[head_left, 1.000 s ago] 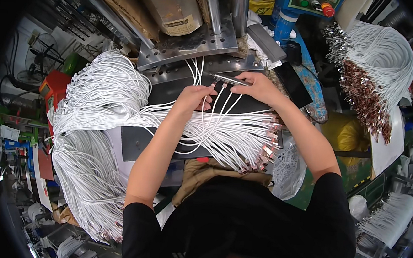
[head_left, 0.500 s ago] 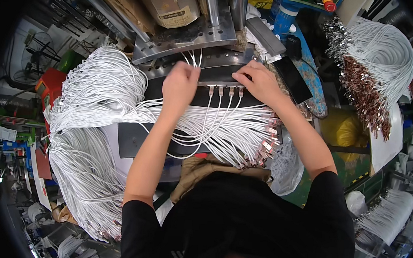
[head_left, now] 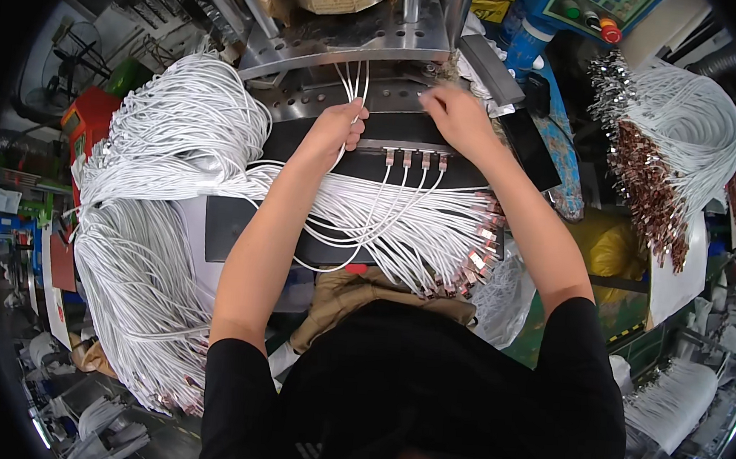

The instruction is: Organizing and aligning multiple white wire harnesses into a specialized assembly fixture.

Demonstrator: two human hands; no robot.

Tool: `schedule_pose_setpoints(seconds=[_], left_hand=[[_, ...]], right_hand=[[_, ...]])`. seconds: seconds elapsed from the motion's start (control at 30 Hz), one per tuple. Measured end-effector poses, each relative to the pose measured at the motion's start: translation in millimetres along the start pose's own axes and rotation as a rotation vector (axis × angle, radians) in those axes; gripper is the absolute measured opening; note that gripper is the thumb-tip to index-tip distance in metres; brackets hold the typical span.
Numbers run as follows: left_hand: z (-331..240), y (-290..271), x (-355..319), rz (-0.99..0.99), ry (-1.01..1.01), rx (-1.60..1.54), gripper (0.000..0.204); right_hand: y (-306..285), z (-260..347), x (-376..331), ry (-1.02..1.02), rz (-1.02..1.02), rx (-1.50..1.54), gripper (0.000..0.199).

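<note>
My left hand (head_left: pixel 338 131) is closed around a few white cables (head_left: pixel 350 79), whose upper ends run under the metal press plate (head_left: pixel 346 57). My right hand (head_left: pixel 458 119) hovers at the right end of the perforated metal strip below that plate, its fingertips blurred. Between and below the hands, a narrow bar (head_left: pixel 374 145) holds several cable connectors (head_left: pixel 408 158) in a row, their white cables curving down toward me. Under them lies a thick spread of white cables (head_left: pixel 385 222) with copper-coloured connector ends (head_left: pixel 478 260) at the right.
Big bundles of white cable (head_left: pixel 180 114) are heaped at the left. Another coiled bundle (head_left: pixel 692 116) hangs at the right. A control box with a red button (head_left: pixel 610 31) stands at the upper right, with a dark flat panel (head_left: pixel 527 147) below it.
My left hand has shifted slightly and now grips the white cables below the press. My right hand has lifted off the connector bar and moved up. The view has tilted a little.
</note>
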State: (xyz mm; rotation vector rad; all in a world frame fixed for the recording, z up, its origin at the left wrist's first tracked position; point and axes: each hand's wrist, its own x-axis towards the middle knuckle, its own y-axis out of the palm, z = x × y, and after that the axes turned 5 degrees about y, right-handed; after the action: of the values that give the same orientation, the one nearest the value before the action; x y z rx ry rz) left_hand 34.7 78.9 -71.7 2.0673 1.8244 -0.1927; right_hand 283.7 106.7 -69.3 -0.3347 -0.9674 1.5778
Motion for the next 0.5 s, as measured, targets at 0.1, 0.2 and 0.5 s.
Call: schedule_pose_setpoints(seconds=[0.1, 0.2, 0.5], left_hand=[[3.8, -4.7, -0.9, 0.002, 0.021, -0.034, 0.033], [2.2, -0.4, -10.8, -0.041, 0.039, -0.006, 0.033], [-4.5, 4.9, -12.7, -0.112, 0.077, -0.096, 0.037]], right_hand=[[21.7, -0.2, 32.6, -0.169, -0.232, -0.064, 0.023], [52.2, -23.1, 77.0, -0.225, -0.404, -0.131, 0.024], [95.0, -57.7, 191.0, -0.146, -0.418, 0.379, 0.032]])
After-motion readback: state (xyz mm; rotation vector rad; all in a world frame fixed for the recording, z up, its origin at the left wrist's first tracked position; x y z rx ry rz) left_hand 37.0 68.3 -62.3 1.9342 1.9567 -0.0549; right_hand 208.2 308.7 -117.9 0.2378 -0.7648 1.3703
